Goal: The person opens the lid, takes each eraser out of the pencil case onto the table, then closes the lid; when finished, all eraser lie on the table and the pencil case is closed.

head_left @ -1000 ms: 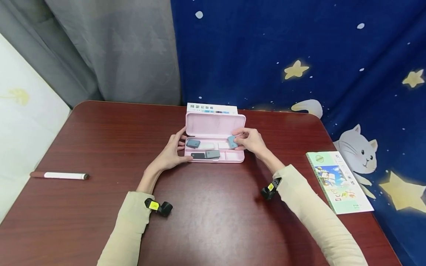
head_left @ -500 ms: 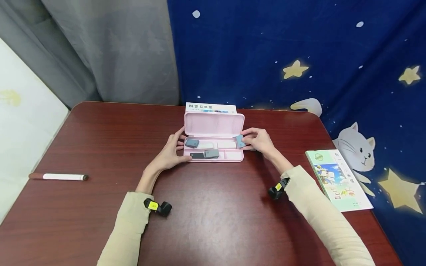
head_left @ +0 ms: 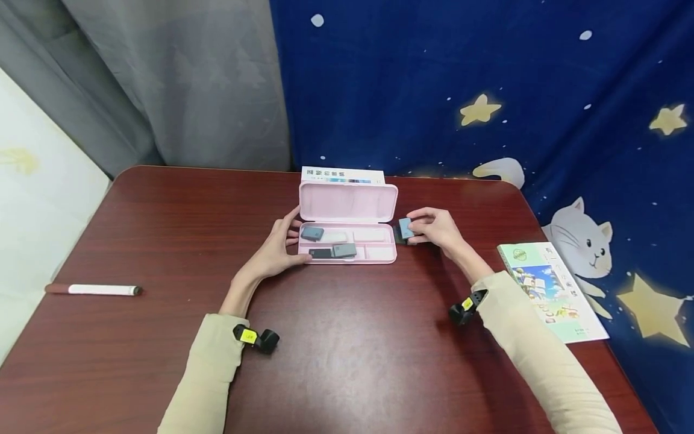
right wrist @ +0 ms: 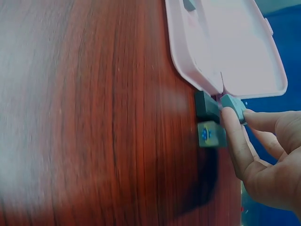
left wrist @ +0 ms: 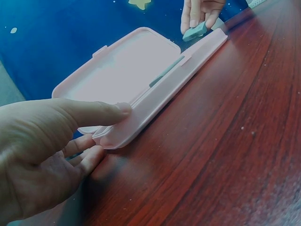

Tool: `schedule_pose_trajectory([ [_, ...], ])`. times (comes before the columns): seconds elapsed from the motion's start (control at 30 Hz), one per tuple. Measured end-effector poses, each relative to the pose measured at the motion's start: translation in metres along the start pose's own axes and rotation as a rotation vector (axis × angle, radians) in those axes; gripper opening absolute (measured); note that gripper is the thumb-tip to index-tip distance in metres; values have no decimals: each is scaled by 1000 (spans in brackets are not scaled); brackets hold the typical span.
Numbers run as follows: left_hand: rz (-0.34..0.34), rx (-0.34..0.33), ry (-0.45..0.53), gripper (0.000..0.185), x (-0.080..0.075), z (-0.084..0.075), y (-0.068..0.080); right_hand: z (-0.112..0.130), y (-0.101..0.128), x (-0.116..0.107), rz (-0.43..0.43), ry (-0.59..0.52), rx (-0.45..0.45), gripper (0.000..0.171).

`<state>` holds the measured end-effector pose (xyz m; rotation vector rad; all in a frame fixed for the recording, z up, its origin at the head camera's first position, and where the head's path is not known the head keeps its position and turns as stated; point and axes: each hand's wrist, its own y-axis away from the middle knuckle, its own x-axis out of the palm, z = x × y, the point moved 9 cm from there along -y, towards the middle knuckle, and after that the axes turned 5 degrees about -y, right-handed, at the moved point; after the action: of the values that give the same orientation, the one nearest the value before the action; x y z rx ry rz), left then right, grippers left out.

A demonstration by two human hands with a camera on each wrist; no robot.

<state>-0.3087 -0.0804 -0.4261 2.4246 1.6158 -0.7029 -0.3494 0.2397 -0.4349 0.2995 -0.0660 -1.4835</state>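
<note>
An open pink pencil case (head_left: 348, 202) stands on the table, its lid raised at the back. My left hand (head_left: 275, 248) holds its left end, thumb on the front wall and fingers at the end, as the left wrist view shows. Beyond the case's right end, my right hand (head_left: 438, 230) pinches a small blue-grey eraser-like block (right wrist: 232, 105) between thumb and fingers. Below it, a dark block (right wrist: 206, 106) and a greenish block with a coloured emblem (right wrist: 211, 134) lie beside the case. Inside are a blue-grey block (head_left: 312, 233), a grey block (head_left: 344, 250) and a black one (head_left: 320, 254).
Behind the lid is a white box or book (head_left: 343, 175) with printed characters. A green-and-white book (head_left: 550, 289) lies at the table's right edge, partly behind the right sleeve. A capped marker (head_left: 94, 290) lies far left. Curtains hang behind the table.
My right hand has carried the blue-grey block rightwards, from over the case's right compartment to just outside its right end. The left hand stays on the case's left end.
</note>
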Motion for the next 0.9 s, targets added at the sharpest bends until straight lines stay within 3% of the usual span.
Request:
schedule_pose_trajectory([
  [0.13, -7, -1, -22, 110, 2, 20, -4, -12, -7, -16, 0, -18, 7, 37],
  [0.23, -9, 10, -21, 111, 3, 23, -6, -16, -7, -29, -12, -32, 14, 37],
  [0.47, 13, -8, 6, 103, -2, -14, 3, -9, 7, -37, -31, -24, 106, 41],
  [0.9, 11, -7, 2, 101, -3, -14, 4, -28, -1, -41, -36, 49, 123, 30],
])
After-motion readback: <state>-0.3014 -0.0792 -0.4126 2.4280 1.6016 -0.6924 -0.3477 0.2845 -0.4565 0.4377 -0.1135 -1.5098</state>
